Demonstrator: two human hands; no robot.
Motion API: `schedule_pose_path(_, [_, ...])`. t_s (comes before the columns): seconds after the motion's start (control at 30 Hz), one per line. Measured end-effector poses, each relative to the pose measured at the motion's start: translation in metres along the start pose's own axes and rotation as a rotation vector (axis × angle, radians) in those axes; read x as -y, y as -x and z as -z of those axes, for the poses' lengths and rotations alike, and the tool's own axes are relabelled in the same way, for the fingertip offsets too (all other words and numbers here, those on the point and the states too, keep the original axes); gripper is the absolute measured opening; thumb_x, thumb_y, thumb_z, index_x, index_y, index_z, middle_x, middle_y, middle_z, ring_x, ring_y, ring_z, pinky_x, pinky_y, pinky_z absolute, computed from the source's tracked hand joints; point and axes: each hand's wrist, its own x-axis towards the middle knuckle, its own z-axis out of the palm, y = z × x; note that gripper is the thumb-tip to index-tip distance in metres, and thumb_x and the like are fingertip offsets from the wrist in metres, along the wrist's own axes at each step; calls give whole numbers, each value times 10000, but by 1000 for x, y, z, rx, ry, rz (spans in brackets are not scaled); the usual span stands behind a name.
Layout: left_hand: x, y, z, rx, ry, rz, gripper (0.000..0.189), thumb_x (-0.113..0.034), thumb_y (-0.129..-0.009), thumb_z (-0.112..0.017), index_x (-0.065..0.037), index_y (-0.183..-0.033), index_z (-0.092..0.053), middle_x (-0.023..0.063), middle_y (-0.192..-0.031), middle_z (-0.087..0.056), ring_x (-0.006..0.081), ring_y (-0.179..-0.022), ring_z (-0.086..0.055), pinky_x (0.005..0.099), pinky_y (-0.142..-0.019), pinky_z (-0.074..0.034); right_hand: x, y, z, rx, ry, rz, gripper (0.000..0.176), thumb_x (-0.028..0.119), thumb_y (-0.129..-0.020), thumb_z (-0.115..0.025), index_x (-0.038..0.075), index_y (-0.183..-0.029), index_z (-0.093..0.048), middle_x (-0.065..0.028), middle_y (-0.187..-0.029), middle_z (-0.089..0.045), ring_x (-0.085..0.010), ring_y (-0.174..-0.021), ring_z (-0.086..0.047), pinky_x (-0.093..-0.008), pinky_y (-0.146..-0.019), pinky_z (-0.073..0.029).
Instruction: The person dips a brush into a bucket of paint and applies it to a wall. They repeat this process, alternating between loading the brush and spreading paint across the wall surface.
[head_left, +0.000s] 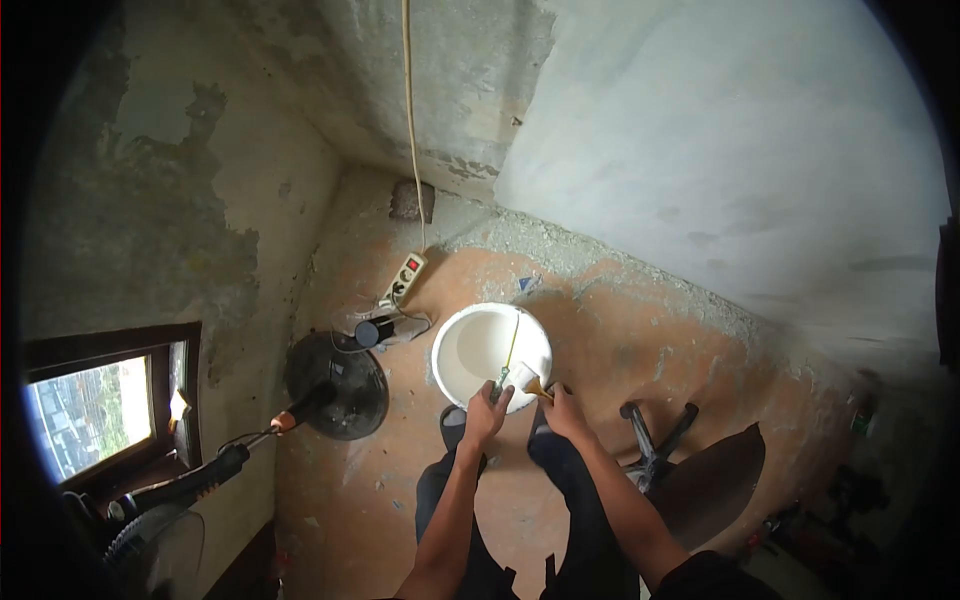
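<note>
A white bucket [462,350] of white paint stands on the bare floor in front of my feet. My left hand [486,412] grips a thin green-handled stick or tool [511,350] that reaches over the bucket's rim into the paint. Close beside it, my right hand [562,410] holds a paint brush [530,381] with a wooden handle and white-coated bristles over the bucket's near edge. Both forearms stretch forward from the bottom of the view.
A standing fan [335,385] lies to the left, by a power strip [405,277] with a cord running up the wall. An office chair [690,465] sits at my right. A window [95,410] is at the lower left. Patchy walls close the corner.
</note>
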Motion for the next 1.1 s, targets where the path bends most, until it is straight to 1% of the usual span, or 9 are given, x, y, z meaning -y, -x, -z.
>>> schedule_pose_path(0.17, [8,-50,-6,128,-131,-200,347,-297,-823,-540,36,-730,-510,265,-644,-527,441,-653,-520,456,-579,-404,1,-29,-21,-11,72,-40,310,258,-819,-536,8,-980,-450,-233,-786,-593,-396,-755,-580,-483,-658,-446])
schedule_pose_path(0.37, [-5,-105,16,229,-262,-345,364,-296,-815,-548,43,-683,-561,263,-637,-535,425,-644,-524,454,-596,-404,-13,-73,-33,1,179,170,235,228,-838,-506,20,-934,-455,-202,-733,-593,-383,-703,-576,-470,-601,-432])
schedule_pose_path(0.5, [-5,-138,53,386,-413,-367,353,-320,-814,-551,24,-836,-625,246,-669,-568,383,-668,-565,414,-648,-433,-26,-114,-30,23,264,390,240,224,-844,-496,2,-930,-471,-204,-746,-593,-385,-722,-575,-468,-623,-438])
schedule_pose_path(0.6, [-5,-154,72,305,-475,-352,374,-341,-808,-558,-3,-954,-624,236,-758,-602,350,-729,-597,380,-702,-454,-20,-136,-18,99,328,456,246,218,-838,-504,-9,-930,-482,-204,-776,-598,-383,-741,-581,-470,-646,-443])
schedule_pose_path(0.73, [25,-193,68,82,-562,-452,328,-307,-823,-539,3,-890,-621,221,-754,-605,352,-769,-596,393,-715,-450,-21,-141,-24,63,338,488,251,209,-831,-515,-22,-924,-486,-211,-777,-601,-375,-741,-591,-470,-640,-451])
schedule_pose_path(0.83, [47,-216,68,-72,-688,-535,391,-315,-808,-550,6,-1033,-544,241,-930,-587,359,-913,-564,408,-793,-435,-26,-138,-31,1,451,534,244,202,-827,-520,-28,-905,-493,-181,-719,-611,-352,-705,-608,-447,-591,-470])
schedule_pose_path(0.9, [56,-216,63,-65,-786,-217,587,-333,-774,-584,0,-1211,-377,277,-1137,-482,377,-1066,-477,414,-888,-392,-26,-125,-28,-48,425,519,238,204,-826,-523,-22,-899,-505,-179,-724,-614,-343,-696,-613,-436,-583,-478])
schedule_pose_path(0.93, [65,-227,65,32,-762,-165,808,-387,-713,-635,40,-1275,-241,290,-1239,-387,383,-1158,-396,391,-957,-344,-26,-120,-27,-48,390,499,238,208,-825,-525,-20,-893,-511,-185,-732,-614,-338,-700,-615,-431,-592,-482])
schedule_pose_path(1.1, [74,-253,52,54,-761,-343,949,-477,-646,-665,114,-1260,-247,297,-1212,-417,382,-1154,-410,388,-963,-344,-23,-122,-28,-143,414,555,232,200,-821,-525,-22,-888,-512,-195,-746,-615,-336,-713,-616,-431,-612,-488])
